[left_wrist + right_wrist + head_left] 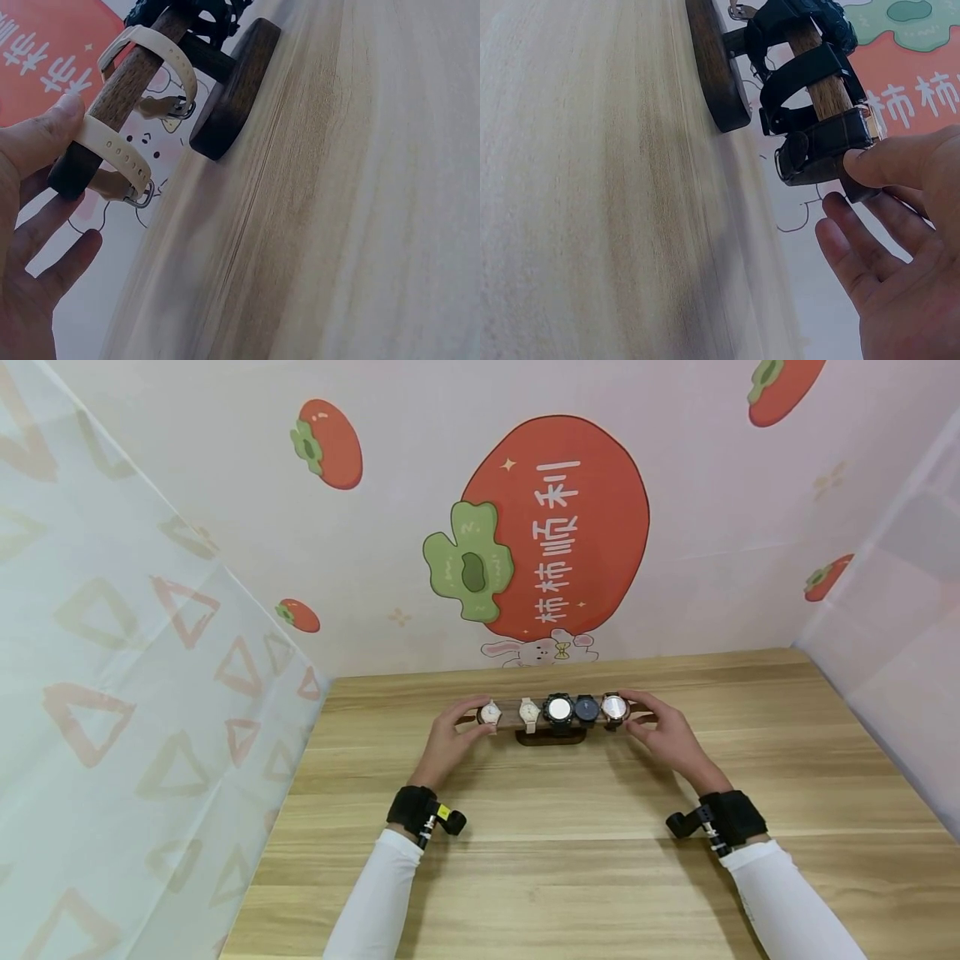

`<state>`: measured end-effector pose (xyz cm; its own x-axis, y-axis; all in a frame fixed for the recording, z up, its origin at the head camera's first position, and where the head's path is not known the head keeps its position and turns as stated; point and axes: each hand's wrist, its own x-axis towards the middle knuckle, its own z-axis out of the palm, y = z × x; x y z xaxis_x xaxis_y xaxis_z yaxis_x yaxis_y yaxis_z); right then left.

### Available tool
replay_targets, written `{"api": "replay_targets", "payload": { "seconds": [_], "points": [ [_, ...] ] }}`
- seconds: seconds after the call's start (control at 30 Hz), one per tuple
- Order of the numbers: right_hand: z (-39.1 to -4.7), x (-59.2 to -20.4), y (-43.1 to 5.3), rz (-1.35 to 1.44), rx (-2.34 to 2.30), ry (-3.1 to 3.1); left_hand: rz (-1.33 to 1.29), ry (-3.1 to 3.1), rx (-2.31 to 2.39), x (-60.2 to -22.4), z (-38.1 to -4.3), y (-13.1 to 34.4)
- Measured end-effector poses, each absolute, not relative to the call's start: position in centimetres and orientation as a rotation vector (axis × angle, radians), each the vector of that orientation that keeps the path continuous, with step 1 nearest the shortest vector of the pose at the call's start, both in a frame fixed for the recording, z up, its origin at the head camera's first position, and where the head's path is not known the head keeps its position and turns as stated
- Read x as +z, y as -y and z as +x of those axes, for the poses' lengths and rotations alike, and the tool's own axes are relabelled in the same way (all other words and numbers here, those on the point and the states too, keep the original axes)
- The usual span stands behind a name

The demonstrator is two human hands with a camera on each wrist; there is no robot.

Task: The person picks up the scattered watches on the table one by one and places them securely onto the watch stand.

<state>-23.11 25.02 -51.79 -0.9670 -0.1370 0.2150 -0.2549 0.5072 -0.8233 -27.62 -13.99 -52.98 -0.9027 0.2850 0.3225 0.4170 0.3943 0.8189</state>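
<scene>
A wooden watch stand [511,714] with a dark base [551,737] stands near the back of the table, several watches strapped along its bar. My left hand [448,742] pinches the pale-strapped watch [491,713] at the bar's left end; in the left wrist view its thumb [64,116] lies against the strap [112,150]. At the right end, my right hand [671,739] holds a dark-strapped watch [614,708] between thumb and fingers. Between them sit a cream watch [528,713], a chunky black watch [558,708] and a dark blue-faced watch [587,709].
The wood-grain table [540,877] reaches to a back wall [390,568] printed with persimmons and a rabbit. A patterned sheet [150,710] borders the left side, and another pale wall [900,610] the right.
</scene>
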Motion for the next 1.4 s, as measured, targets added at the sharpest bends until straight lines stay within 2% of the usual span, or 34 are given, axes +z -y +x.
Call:
{"api": "replay_targets", "payload": {
  "seconds": [1.4],
  "points": [
    [-22.9,-52.0,-25.2,0.374,1.476,2.561,-0.697,2.443,-1.604,-53.9,-27.8,11.5]
  ]
}}
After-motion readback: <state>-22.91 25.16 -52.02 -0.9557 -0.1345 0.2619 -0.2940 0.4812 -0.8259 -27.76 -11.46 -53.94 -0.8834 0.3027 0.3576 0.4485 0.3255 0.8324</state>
